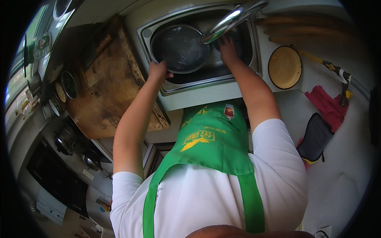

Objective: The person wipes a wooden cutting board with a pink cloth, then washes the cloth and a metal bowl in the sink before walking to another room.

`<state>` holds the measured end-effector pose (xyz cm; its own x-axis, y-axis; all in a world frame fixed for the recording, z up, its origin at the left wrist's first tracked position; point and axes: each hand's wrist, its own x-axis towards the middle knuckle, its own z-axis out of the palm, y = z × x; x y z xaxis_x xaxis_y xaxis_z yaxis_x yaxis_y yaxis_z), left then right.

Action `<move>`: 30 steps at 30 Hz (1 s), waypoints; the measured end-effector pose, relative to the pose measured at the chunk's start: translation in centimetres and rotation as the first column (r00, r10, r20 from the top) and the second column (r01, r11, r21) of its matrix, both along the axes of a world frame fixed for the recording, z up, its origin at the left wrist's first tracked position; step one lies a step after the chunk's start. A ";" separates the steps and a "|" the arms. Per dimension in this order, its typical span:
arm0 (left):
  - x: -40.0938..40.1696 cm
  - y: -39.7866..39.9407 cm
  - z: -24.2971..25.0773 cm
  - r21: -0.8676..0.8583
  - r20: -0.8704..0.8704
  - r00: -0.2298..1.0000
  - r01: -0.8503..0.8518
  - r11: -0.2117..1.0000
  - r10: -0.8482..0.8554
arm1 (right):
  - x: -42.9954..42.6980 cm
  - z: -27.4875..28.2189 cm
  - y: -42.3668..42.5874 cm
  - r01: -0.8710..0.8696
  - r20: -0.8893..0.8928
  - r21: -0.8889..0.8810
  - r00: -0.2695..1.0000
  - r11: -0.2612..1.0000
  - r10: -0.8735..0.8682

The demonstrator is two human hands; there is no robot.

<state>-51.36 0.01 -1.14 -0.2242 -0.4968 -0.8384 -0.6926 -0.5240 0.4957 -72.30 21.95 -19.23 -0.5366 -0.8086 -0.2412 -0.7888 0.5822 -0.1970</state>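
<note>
A dark round pan [181, 49] rests tilted in the stainless steel sink [205, 79], with pale wet streaks or suds on its inner surface. My left hand [158, 70] grips the pan's near-left rim, thumb along the edge. On the pan's right side, my right hand [228, 50] reaches down into the sink with its fingers extended. A dark thing lies under those fingertips, too shadowed to name, and I cannot tell if it is held. The shiny metal faucet [232, 23] slants over the pan's right edge, close above my right hand.
Left of the sink lies a thick wooden cutting board [114, 86], with a wooden-handled knife [104, 44] on it. Several bowls stand beyond it, near a dark pot [64, 141]. At right are a yellow enamel basin [285, 67], a grey hose [358, 86], and a red cloth [327, 104].
</note>
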 end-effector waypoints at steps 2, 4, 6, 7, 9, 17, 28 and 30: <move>0.2 0.1 1.1 -0.038 0.001 1.000 0.007 0.999 -0.007 | -1.3 0.1 -2.9 0.042 0.013 -0.105 0.999 0.994 -0.041; 0.4 -0.2 2.6 -0.068 0.016 1.000 0.004 0.998 -0.002 | -1.1 3.0 -5.6 0.232 0.362 -0.093 0.914 0.968 -0.185; 1.4 -0.2 3.9 -0.112 0.020 0.999 0.037 0.993 -0.035 | -0.1 6.6 -7.5 0.173 0.482 0.091 0.854 0.981 -0.195; 0.9 -0.3 4.6 -0.166 0.002 0.997 0.071 0.984 -0.072 | -0.1 4.7 -6.8 0.103 0.413 0.091 0.901 0.991 -0.132; 0.2 -0.2 6.2 -0.162 0.040 0.991 0.134 0.978 -0.129 | -0.3 1.3 -5.6 -0.029 0.254 0.100 0.967 0.995 0.003; 0.6 -0.3 9.9 -0.271 0.033 0.997 0.073 0.960 -0.067 | -3.3 1.8 -9.2 0.323 0.311 -0.038 0.903 0.946 -0.295; 0.6 -2.9 15.2 -0.439 0.053 0.986 0.165 0.883 -0.158 | 11.5 -1.8 -15.7 0.418 0.694 -0.176 0.695 0.891 -0.189; 1.8 -3.3 15.6 -0.445 0.013 0.982 0.175 0.878 -0.189 | 11.5 -0.7 -13.3 0.386 0.735 -0.092 0.648 0.918 -0.199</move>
